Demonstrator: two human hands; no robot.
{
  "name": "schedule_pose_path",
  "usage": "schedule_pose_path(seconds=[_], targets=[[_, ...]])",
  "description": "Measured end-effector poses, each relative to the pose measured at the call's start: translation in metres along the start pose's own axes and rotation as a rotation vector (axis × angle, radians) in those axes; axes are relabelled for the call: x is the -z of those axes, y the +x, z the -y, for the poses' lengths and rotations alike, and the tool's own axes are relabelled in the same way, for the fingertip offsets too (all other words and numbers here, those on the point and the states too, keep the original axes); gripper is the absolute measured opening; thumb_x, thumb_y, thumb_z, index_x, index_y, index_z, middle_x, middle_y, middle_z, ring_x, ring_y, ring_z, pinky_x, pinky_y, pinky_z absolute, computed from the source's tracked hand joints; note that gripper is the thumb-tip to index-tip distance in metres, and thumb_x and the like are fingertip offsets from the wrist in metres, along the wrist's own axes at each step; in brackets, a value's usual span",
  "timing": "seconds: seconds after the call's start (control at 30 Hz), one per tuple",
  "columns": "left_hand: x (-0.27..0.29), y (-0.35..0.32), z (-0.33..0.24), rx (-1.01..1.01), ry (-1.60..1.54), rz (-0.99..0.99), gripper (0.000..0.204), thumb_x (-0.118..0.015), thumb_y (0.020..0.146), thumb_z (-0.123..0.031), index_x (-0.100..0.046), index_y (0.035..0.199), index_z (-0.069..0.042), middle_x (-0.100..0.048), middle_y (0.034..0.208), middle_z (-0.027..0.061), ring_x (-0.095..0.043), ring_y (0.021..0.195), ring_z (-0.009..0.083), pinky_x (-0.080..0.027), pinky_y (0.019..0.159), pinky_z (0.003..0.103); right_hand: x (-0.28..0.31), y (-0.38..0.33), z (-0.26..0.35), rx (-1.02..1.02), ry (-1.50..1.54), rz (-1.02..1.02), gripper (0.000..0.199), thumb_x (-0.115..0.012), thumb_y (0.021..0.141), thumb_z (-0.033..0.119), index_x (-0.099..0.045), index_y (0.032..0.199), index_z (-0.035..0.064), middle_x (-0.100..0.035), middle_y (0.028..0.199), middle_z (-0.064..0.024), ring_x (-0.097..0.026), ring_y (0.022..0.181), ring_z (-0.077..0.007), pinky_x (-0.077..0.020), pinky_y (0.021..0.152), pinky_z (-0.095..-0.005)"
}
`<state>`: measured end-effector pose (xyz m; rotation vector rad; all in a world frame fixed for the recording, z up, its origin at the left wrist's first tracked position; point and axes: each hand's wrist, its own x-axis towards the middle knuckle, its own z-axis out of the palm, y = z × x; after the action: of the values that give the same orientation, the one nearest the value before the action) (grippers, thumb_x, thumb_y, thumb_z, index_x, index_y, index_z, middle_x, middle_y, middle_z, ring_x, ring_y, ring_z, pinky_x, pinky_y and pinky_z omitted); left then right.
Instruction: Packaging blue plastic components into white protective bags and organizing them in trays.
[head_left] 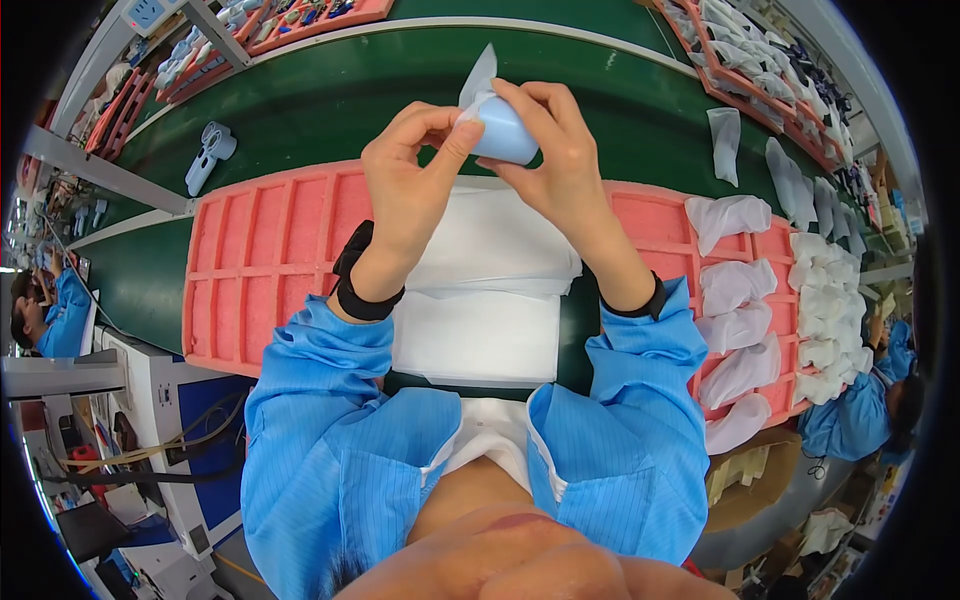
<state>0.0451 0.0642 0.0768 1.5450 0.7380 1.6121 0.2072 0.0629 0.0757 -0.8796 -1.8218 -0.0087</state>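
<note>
A light blue rounded plastic piece [506,132], shaped like a short cylinder, is held up over the far side of the work area. My right hand [562,155] grips it from the right, fingers over the top and thumb beneath. At its left end my left hand [412,175] pinches a thin whitish sheet or bag [480,78], which sticks up in a point. How far this wrapping covers the piece I cannot make out. Below my hands lies a stack of thin white sheets or bags [476,335], the upper ones rumpled.
Pink compartment trays [270,275] flank the stack; the right one holds several white-wrapped pieces [738,285]. A light blue device with a ring-shaped head [210,157] lies on the green surface [330,115] at left. Filled pink trays [315,22] stand farther back. Other people work at both sides.
</note>
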Motion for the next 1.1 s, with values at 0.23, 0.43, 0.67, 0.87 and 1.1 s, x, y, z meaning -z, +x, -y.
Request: schedule_pose_path(seconds=[0.23,0.43,0.67,0.87,1.1], targets=[[-0.009,-0.012,-0.003,-0.533,0.571,-0.013,0.008,-0.074,0.074,-0.002,-0.069,0.08,-0.001,-0.06,0.072,0.0056,-0.058,0.065,0.0137,-0.046,0.056,0.024,0.005,0.0,0.003,0.008,-0.083,0.041,0.067,-0.079,0.056,-0.002,-0.059,0.119,0.0047,-0.052,0.104,-0.0122,-0.058,0.088,-0.027,-0.0515,0.069,-0.0321],[-0.017,-0.014,-0.003,-0.417,0.466,0.004,0.008,-0.074,0.073,0.0,-0.07,0.08,0.0,-0.06,0.07,0.0049,-0.057,0.064,0.013,-0.044,0.053,0.024,0.002,-0.003,0.002,-0.07,-0.096,0.055,0.067,-0.079,0.058,0.004,-0.057,0.121,0.0032,-0.052,0.107,-0.0129,-0.059,0.089,-0.0281,-0.0517,0.07,-0.0338],[-0.013,-0.013,-0.006,-0.295,0.405,0.103,0.02,-0.074,0.071,0.0,-0.07,0.09,-0.003,-0.06,0.084,0.0073,-0.057,0.062,0.0157,-0.045,0.053,0.024,0.0,-0.003,-0.007,-0.07,-0.082,0.062,0.065,-0.078,0.061,0.007,-0.052,0.12,0.001,-0.053,0.108,-0.0144,-0.059,0.091,-0.0307,-0.0509,0.074,-0.0353],[-0.012,-0.004,-0.003,-0.204,0.591,0.184,0.053,-0.077,0.068,-0.005,-0.059,0.117,-0.012,-0.049,0.114,0.0107,-0.06,0.08,0.02,-0.048,0.065,0.026,-0.006,-0.006,-0.007,-0.221,0.056,-0.037,0.06,-0.078,0.066,0.011,-0.049,0.118,0.0022,-0.053,0.109,-0.0128,-0.058,0.094,-0.0269,-0.0503,0.075,-0.0341],[0.004,0.01,0.008,-0.244,0.42,0.039,0.059,-0.079,0.064,-0.005,-0.055,0.118,-0.013,-0.05,0.114,0.0102,-0.058,0.096,0.0226,-0.049,0.075,0.031,-0.005,-0.005,0.017,-0.125,0.34,0.052,0.058,-0.078,0.068,0.011,-0.05,0.119,0.0046,-0.054,0.11,-0.0112,-0.057,0.097,-0.0231,-0.0504,0.075,-0.0313]])
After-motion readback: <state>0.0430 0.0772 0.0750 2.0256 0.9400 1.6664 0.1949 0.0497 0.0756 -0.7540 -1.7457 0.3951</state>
